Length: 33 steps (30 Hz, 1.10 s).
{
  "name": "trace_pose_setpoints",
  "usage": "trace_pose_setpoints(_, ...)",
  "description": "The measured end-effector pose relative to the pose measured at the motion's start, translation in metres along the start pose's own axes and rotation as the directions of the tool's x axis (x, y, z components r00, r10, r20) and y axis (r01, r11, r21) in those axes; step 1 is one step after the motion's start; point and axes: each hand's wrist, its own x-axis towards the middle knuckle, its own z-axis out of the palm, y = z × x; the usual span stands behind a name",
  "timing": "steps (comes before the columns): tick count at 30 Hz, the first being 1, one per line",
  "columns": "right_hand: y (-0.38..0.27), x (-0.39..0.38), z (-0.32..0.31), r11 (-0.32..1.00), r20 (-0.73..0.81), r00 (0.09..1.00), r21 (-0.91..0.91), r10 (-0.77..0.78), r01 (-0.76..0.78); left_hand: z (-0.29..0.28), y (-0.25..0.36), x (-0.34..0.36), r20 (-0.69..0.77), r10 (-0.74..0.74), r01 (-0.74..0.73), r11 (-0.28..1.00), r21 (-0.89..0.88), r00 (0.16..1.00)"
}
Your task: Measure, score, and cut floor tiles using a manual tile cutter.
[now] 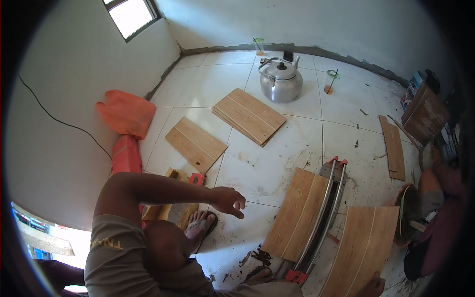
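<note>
My left forearm crosses over my bent knee. The left hand (228, 201) hangs above the white floor with nothing in it, its fingers loosely bent and the thumb apart. At the lower right edge my right hand (374, 286) grips the near end of a wood-look floor tile (367, 242), partly cut off by the frame. Between my hands, a manual tile cutter (324, 213) with two metal rails and red ends lies on the floor. Another wood-look tile (297, 213) lies along the left side of its rails.
A tile stack (250, 116) and a single tile (195, 143) lie ahead, before a metal kettle (281, 81). Drink cups (330, 81) stand farther back. A red tape measure (197, 179) is near my foot. At right sits another person (445, 218), beside narrow tile strips (392, 148).
</note>
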Motion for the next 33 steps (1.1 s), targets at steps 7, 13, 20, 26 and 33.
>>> trace_pose_setpoints(7,-0.130,0.031,0.135,0.921,0.229,0.930,0.330,-0.288,0.204,0.025,0.058,0.073,-0.030,0.289,-0.178,0.502,-0.847,0.957)
trace_pose_setpoints(13,-0.252,0.020,0.292,0.884,0.402,0.807,0.364,-0.433,0.293,0.004,-0.007,0.104,-0.336,0.138,-0.340,0.002,-0.940,0.932)
trace_pose_setpoints(20,-0.374,0.014,0.413,0.907,0.506,0.754,0.283,-0.418,0.313,-0.032,-0.117,0.146,-0.397,-0.033,-0.397,-0.147,-0.906,0.917)
trace_pose_setpoints(26,-0.436,0.008,0.461,0.916,0.527,0.750,0.198,-0.399,0.349,-0.053,-0.171,0.173,-0.429,-0.113,-0.443,-0.234,-0.865,0.896)
trace_pose_setpoints(33,-0.433,-0.024,0.474,0.831,0.248,0.808,-0.018,-0.535,0.556,-0.051,-0.201,0.200,-0.454,-0.212,-0.501,-0.333,-0.799,0.865)
